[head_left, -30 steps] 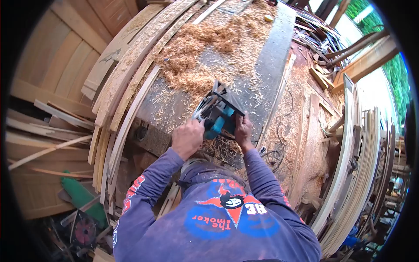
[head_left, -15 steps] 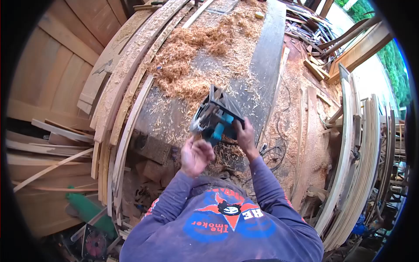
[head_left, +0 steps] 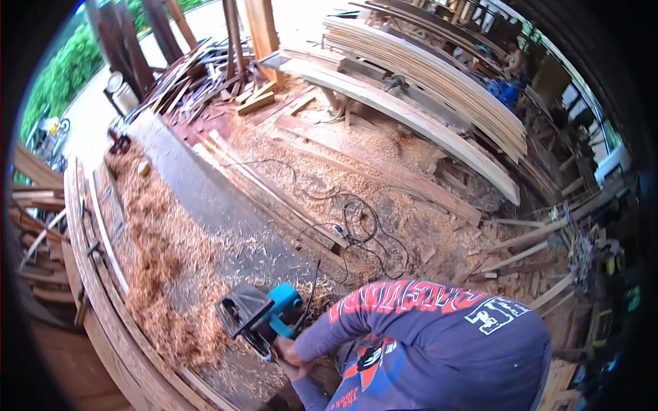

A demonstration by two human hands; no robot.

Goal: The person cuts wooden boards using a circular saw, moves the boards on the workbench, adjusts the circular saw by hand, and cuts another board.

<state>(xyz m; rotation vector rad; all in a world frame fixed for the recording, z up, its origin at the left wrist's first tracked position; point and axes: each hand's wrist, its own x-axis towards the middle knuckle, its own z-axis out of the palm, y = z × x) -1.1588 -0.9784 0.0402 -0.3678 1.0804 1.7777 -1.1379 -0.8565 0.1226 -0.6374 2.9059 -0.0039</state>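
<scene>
At the fingers, power saw (head_left: 264,312): teal and black, tilted, its dark base plate facing away from the body, over the near end of the worktop; whether it touches that surface is unclear.
Right hand (head_left: 288,349): fingers appear closed on the near end of the power saw, tips hidden; the grip probably supports its weight and lets the plate face outward.
Left hand (head_left: 296,372): just below the right one, partly covered; whether its fingers are spread or wrapped around something, I cannot tell.
Cord (head_left: 313,284): curves up just past the right fingers, perhaps slack so the tool can turn.
Worktop (head_left: 195,188): grey, stretching away from the fingers, its far strip mostly bare.
Shavings (head_left: 154,274): curled and thick, left of the fingers, loose flakes scattered nearer them.
Long planks (head_left: 86,253): side by side beyond the shavings, farther left of the fingers, presumably aligned to lie neatly.
Cable coil (head_left: 351,238): on the sawdust-strewn ground (head_left: 322,175), well beyond the fingers.
Board stack (head_left: 439,89): far beyond the fingers, laid flat, likely so the lengths support one another.
Scrap pile (head_left: 192,85): farthest out, beside an upright post (head_left: 262,34), near bright greenery (head_left: 58,75).
</scene>
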